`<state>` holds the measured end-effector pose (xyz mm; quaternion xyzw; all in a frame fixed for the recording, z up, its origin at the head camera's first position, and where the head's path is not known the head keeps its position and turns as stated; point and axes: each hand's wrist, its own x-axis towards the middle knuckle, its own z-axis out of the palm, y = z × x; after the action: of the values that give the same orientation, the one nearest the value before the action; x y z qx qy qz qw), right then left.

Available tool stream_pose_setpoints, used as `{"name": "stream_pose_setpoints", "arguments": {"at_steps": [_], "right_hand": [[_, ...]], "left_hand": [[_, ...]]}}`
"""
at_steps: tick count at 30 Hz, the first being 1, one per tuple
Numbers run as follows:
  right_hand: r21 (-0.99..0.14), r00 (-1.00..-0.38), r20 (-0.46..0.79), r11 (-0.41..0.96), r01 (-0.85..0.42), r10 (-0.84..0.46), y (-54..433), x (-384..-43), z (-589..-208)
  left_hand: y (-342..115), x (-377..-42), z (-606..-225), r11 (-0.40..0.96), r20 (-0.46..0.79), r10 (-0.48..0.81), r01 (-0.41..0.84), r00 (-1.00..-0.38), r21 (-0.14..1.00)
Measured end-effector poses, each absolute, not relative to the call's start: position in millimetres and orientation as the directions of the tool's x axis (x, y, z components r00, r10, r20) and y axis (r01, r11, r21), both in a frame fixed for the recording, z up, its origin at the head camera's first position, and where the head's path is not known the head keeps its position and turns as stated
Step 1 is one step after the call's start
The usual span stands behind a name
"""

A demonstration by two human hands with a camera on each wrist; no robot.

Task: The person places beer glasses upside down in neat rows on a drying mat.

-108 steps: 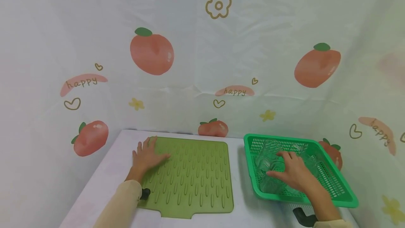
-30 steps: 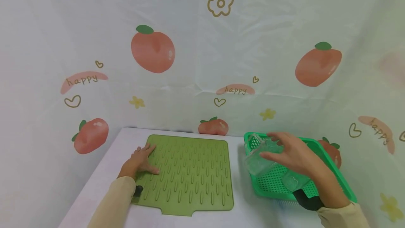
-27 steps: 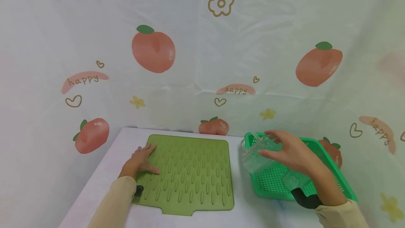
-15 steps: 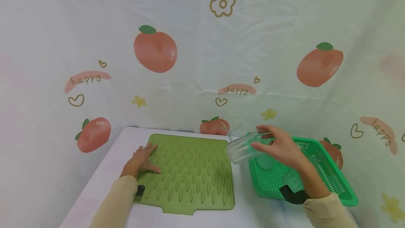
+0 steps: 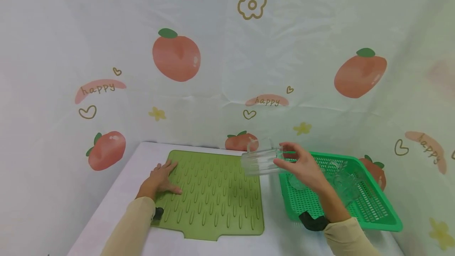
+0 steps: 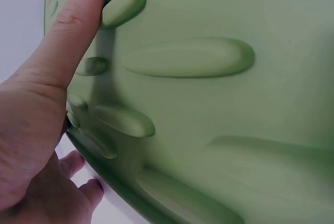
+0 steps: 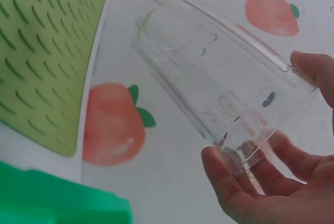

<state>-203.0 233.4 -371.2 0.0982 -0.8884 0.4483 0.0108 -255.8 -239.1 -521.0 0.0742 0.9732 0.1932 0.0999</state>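
Note:
A clear glass mug [image 5: 261, 161] is tipped on its side in the air, gripped near one end by the right hand's [image 5: 303, 167] thumb and fingers. It overlaps the right edge of the green ridged mat [image 5: 213, 196] in the head view, with its handle upward. In the right wrist view the mug [image 7: 209, 72] slants across the picture, fingers curled round its lower end. The left hand [image 5: 161, 179] rests spread on the mat's left edge; in the left wrist view its thumb [image 6: 65, 31] lies along the ridged surface, other fingers beyond the edge.
A green plastic basket [image 5: 378, 225] stands on the right of the white table [image 5: 277, 224]. Inside it lie more clear glasses [image 5: 345, 185], partly behind the right arm. A fruit-printed cloth [image 5: 213, 106] hangs close behind the table.
The right hand has lifted the glass mug out of the basket and carried it left towards the mat, turning it nearly level. The left hand slid slightly down the mat's edge earlier.

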Motion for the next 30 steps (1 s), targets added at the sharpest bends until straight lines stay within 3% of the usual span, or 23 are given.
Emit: {"name": "stream_pose_setpoints", "arguments": {"at_steps": [17, 30], "right_hand": [[-0.956, -0.988, 0.087, 0.268, -0.118, -0.124, 191, -219, -420], [-0.988, -0.994, 0.078, 0.124, -0.087, -0.076, 149, -226, -450]], "left_hand": [[-242, -260, -524, 0.916, -0.169, 0.187, 0.11, -0.968, 0.386], [-243, -260, -530, 0.914, -0.144, 0.182, 0.114, -0.973, 0.388]]}}
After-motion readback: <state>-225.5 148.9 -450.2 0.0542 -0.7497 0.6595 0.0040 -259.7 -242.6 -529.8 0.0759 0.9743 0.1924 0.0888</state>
